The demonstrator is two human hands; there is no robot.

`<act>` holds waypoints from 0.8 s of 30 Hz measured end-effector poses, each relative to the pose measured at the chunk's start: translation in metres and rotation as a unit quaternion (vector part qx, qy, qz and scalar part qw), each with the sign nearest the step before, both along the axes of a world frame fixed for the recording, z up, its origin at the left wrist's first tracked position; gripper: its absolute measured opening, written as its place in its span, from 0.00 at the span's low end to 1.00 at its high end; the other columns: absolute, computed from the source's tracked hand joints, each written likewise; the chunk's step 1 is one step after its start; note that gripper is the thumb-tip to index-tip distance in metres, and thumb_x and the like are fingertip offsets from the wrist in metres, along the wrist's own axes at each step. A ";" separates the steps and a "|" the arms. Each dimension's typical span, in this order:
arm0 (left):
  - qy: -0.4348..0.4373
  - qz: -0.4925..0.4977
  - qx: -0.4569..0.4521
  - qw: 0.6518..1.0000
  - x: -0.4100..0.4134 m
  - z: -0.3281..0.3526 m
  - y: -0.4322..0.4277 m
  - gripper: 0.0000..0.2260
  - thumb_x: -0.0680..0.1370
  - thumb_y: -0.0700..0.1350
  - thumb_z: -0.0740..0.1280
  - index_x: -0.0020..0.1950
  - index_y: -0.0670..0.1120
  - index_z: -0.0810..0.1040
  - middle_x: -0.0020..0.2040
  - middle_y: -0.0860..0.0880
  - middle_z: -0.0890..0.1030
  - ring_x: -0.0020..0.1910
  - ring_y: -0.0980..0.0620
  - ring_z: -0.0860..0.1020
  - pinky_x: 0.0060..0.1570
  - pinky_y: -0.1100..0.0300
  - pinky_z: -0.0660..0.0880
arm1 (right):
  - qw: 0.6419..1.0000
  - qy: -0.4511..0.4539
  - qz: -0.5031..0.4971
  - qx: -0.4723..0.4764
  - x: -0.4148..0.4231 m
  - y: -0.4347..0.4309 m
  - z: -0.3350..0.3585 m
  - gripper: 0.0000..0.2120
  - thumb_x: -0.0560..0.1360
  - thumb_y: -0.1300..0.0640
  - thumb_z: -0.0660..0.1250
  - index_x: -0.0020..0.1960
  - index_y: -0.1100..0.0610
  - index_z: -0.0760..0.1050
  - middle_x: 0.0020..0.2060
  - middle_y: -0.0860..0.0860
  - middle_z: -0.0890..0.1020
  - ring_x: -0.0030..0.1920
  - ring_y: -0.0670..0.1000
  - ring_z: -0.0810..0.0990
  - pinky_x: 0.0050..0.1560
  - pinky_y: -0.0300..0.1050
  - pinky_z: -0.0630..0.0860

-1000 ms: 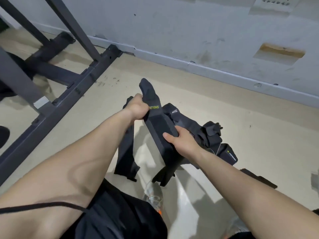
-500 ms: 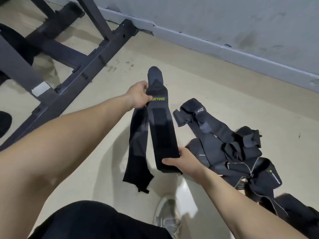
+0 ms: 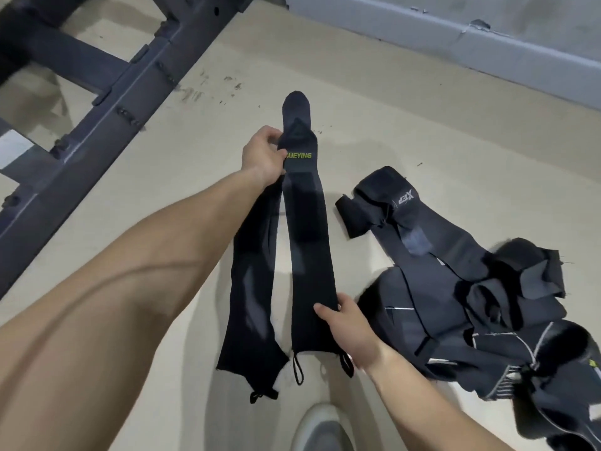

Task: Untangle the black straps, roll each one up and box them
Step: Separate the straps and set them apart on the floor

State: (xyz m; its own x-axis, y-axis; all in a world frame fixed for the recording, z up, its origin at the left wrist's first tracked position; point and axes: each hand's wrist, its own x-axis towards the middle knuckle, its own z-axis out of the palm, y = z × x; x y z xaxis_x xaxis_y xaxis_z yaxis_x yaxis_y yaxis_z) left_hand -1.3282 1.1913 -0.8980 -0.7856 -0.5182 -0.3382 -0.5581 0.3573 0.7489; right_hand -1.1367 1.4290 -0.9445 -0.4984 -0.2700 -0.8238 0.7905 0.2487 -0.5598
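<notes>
head view: one black strap held stretched between both hands above the floor

head view, looking down along two bare forearms. the left hand [image 3: 262,154] is raised and farther from the camera. its fingers are curled, and they pinch the black strap [image 3: 309,242] at its left edge, right beside the yellow lettering near the strap's rounded upper end. the right hand [image 3: 353,333] is lower and closer. its thumb lies across the front of the same strap and its fingers wrap behind the right edge, gripping it just above the bottom hem. between the two hands the strap runs flat and straight, clear of the floor [image 3: 390,125].

a second length [image 3: 252,288] of black fabric hangs from under the left hand, just to the left of the stretched one. whether it is a separate strap or the same one folded over cannot be told. thin cord loops [image 3: 297,369] dangle from the bottom hems.

the pile of straps [image 3: 455,297] lies tangled on the floor to the right, near the right hand but apart from the held strap. some of them show white edge stitching and a pale logo.

a dark metal frame [image 3: 107,92] crosses the upper left. a grey skirting board [image 3: 455,43] runs along the top right. the toe of a pale shoe [image 3: 322,428] shows at the bottom edge.
</notes>
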 end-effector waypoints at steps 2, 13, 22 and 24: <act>-0.048 -0.037 -0.058 0.996 0.013 -0.017 0.006 0.18 0.81 0.41 0.65 0.71 0.48 0.71 0.51 0.51 0.78 0.51 0.50 0.75 0.61 0.56 0.74 | 0.999 -0.003 0.012 0.036 0.000 -0.004 -0.007 0.14 0.80 0.58 0.68 0.64 0.56 0.73 0.54 0.48 0.82 0.55 0.50 0.82 0.59 0.46 0.80; -0.160 -0.578 -0.401 0.693 0.161 -0.041 0.060 0.32 0.80 0.53 0.63 0.83 0.53 0.55 0.84 0.44 0.46 0.80 0.39 0.53 0.78 0.44 0.55 | 0.990 0.040 0.114 0.078 0.012 -0.008 0.014 0.21 0.81 0.65 0.59 0.72 0.54 0.68 0.57 0.51 0.79 0.57 0.53 0.78 0.59 0.47 0.77; -0.237 -0.549 -0.389 0.700 0.172 -0.030 0.070 0.31 0.78 0.51 0.67 0.79 0.51 0.60 0.82 0.42 0.51 0.75 0.40 0.64 0.73 0.44 0.63 | 0.959 0.045 0.234 0.153 0.027 -0.010 0.028 0.14 0.78 0.63 0.60 0.63 0.57 0.66 0.53 0.57 0.79 0.52 0.59 0.80 0.50 0.52 0.78; -0.254 -0.545 -0.394 0.695 0.172 -0.028 0.072 0.30 0.78 0.51 0.67 0.78 0.50 0.61 0.80 0.42 0.55 0.72 0.40 0.67 0.71 0.44 0.65 | 0.953 0.035 0.255 0.156 0.032 -0.008 0.035 0.14 0.77 0.63 0.61 0.61 0.59 0.69 0.54 0.59 0.79 0.52 0.60 0.80 0.50 0.54 0.78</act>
State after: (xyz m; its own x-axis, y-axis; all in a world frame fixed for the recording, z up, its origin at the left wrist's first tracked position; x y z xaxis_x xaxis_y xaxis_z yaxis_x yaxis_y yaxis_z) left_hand -1.1565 1.2636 -0.9260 -0.7393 0.1107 -0.6642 0.2455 0.9628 -0.1128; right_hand -1.1051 1.4206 -0.9099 -0.4248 -0.2394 -0.8731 0.4847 0.7544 -0.4427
